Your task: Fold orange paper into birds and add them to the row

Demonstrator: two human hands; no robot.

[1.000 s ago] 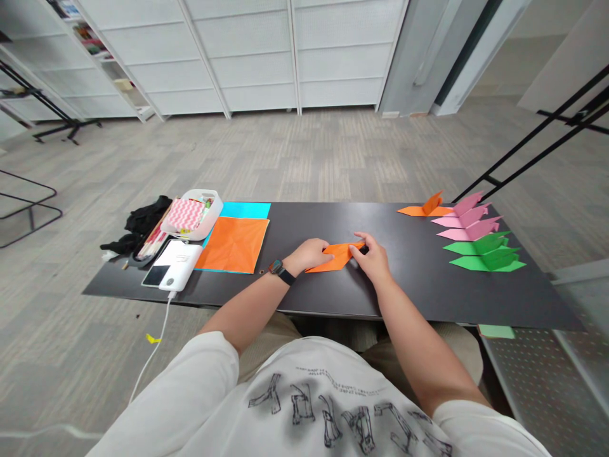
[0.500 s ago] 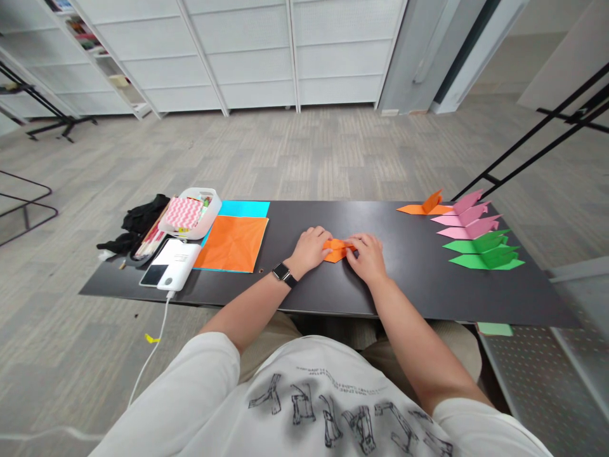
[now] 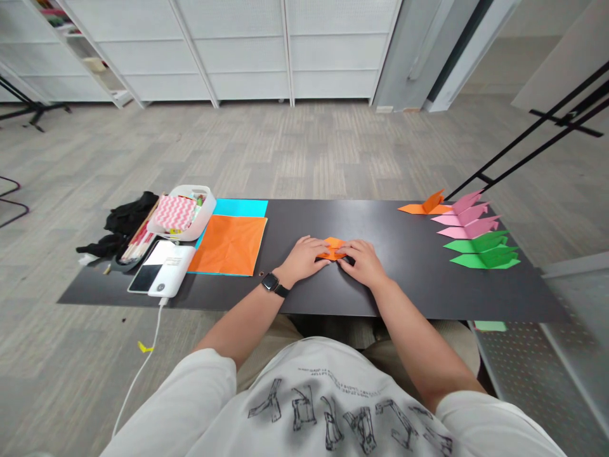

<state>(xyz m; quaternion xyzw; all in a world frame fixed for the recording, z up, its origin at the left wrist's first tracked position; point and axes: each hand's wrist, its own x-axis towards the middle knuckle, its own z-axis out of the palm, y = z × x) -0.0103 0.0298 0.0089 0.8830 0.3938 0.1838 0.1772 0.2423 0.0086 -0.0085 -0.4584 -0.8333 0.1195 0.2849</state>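
A small folded piece of orange origami paper (image 3: 334, 244) lies on the dark table in front of me, between my two hands. My left hand (image 3: 306, 256), below a black watch, has its fingers closed on the paper's left side. From the right, my right hand (image 3: 362, 260) pinches the other side, its thumb at the near edge. Fingers cover both ends of the paper, so only its middle shows. Finished folded birds stand at the table's right end: an orange one (image 3: 431, 204), several pink ones (image 3: 469, 219) and green ones (image 3: 485, 254).
Orange paper sheets (image 3: 231, 244) lie over blue sheets (image 3: 242, 207) on the left. Beside them are a white basket (image 3: 208, 212), a white power bank (image 3: 174, 270) with a cable, a phone (image 3: 145, 276) and black cloth (image 3: 130, 214). The dark table (image 3: 309, 298) has its near edge at my lap.
Both hands have shifted slightly left, and my right hand has come closer to my left. Their grip on the orange paper has changed, with both thumbs now at its near edge.
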